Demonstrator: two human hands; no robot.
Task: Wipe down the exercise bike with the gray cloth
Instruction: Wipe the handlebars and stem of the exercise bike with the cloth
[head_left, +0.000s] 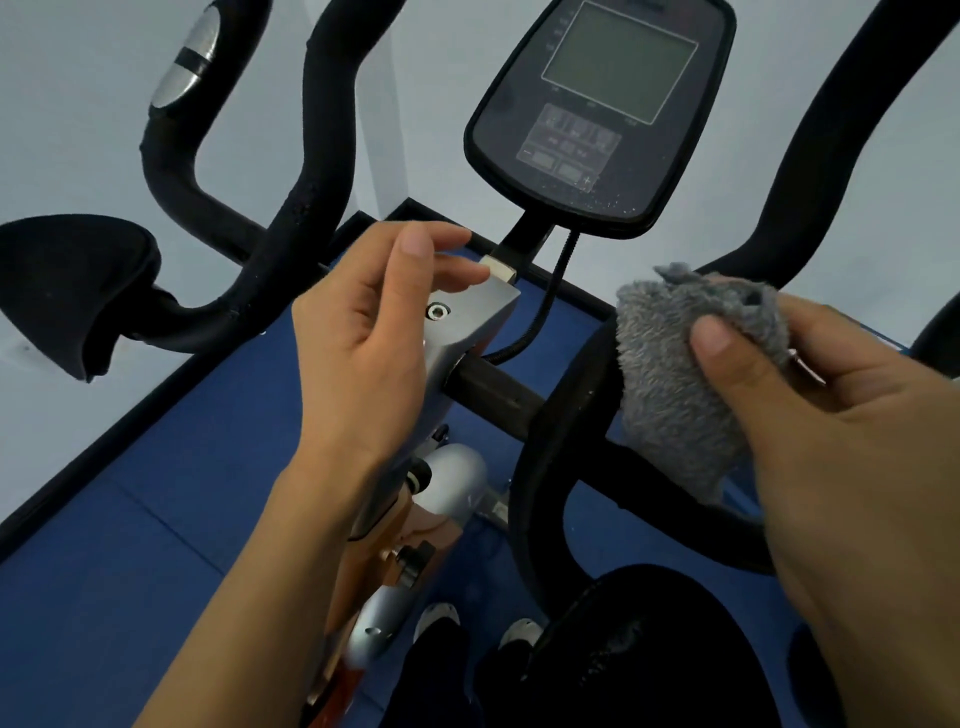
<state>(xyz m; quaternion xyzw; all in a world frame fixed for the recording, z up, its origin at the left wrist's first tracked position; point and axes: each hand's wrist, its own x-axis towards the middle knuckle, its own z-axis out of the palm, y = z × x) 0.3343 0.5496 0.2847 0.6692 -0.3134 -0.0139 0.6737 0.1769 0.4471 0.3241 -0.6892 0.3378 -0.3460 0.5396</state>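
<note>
The exercise bike fills the view: a black console (602, 109) with a grey screen at the top, black padded handlebars (317, 171) to both sides, and a silver clamp block (467, 317) on the stem. My left hand (369, 332) hovers at that block, fingers relaxed and loosely curved, holding nothing. My right hand (831, 415) grips the fluffy gray cloth (680, 374), thumb pressed on top. The cloth lies against the black right handlebar loop (566, 415).
A black elbow pad (72, 291) sticks out at the left. Below lie the bike's silver and orange frame (415, 525), blue floor mats (156, 519) with a dark border, and my feet in light shoes (439, 618). A pale wall stands behind.
</note>
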